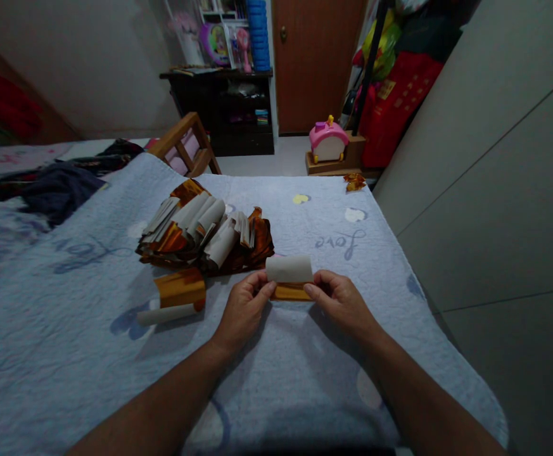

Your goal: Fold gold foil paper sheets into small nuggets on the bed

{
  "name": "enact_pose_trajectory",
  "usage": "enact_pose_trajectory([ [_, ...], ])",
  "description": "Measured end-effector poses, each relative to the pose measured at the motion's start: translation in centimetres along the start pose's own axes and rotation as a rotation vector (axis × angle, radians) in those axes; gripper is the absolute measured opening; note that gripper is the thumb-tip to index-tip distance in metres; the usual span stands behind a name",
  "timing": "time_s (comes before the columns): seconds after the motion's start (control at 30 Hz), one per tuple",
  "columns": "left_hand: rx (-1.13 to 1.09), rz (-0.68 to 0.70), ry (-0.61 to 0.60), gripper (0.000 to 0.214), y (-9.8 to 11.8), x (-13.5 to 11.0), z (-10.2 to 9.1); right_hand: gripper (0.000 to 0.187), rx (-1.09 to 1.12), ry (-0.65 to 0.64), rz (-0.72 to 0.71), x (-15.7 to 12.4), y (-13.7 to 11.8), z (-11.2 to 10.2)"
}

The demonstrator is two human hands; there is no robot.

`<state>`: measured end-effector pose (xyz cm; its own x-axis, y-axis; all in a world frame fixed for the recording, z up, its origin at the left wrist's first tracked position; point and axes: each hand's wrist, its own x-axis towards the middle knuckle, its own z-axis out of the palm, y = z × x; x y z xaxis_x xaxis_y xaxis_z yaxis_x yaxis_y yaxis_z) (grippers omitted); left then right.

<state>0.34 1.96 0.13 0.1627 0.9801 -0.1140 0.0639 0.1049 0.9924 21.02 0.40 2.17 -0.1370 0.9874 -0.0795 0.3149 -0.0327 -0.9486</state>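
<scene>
**Both hands pinch one gold foil sheet, its long axis running left to right**

The gold foil sheet [289,269] sits between the two hands, low over the pale blue quilt [305,380] of the bed, just in front of the person. Its long axis runs side to side. The white back curls up and over on the far side, and the gold face shows in a strip along the near edge. The left hand [244,305] has its grip pressed onto the sheet's left end and the right hand [340,301] onto the right end. Each pinches the paper between thumb and fingertips. Both hands are equally close to it.

A pile of folded foil papers [204,234] lies beyond the left hand and a little to the left, near but not touching the held sheet. It lies loose on the quilt, not in any container. A single folded piece [178,292] lies just left of the left hand, gold part above white. A small gold scrap [355,182] lies well apart at the far right corner of the bed.

The only storage in view is a black shelf unit [228,107] across the room, whose contents are too dim to tell. Near it stand a wooden chair [185,142] and a pink toy house [328,140].
</scene>
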Motion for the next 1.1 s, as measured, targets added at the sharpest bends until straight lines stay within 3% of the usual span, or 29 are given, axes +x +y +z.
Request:
enact_pose_trajectory([
  [0.67,-0.029,-0.013,-0.025,0.023,0.00,-0.01,-0.09,0.014,0.039,-0.005,-0.032,0.14,0.44,0.07],
  [0.9,0.084,0.024,-0.016,0.022,0.07,0.09,-0.07,0.017,0.037,0.025,-0.011,0.25,0.71,0.26],
  [1.0,0.146,0.039,-0.034,0.022,0.26,0.03,0.07,0.019,-0.015,0.058,0.018,0.24,0.68,0.40],
  [1.1,0.275,0.032,-0.032,0.022,0.41,-0.07,0.27,0.022,-0.219,0.108,0.011,0.26,0.69,0.55],
])
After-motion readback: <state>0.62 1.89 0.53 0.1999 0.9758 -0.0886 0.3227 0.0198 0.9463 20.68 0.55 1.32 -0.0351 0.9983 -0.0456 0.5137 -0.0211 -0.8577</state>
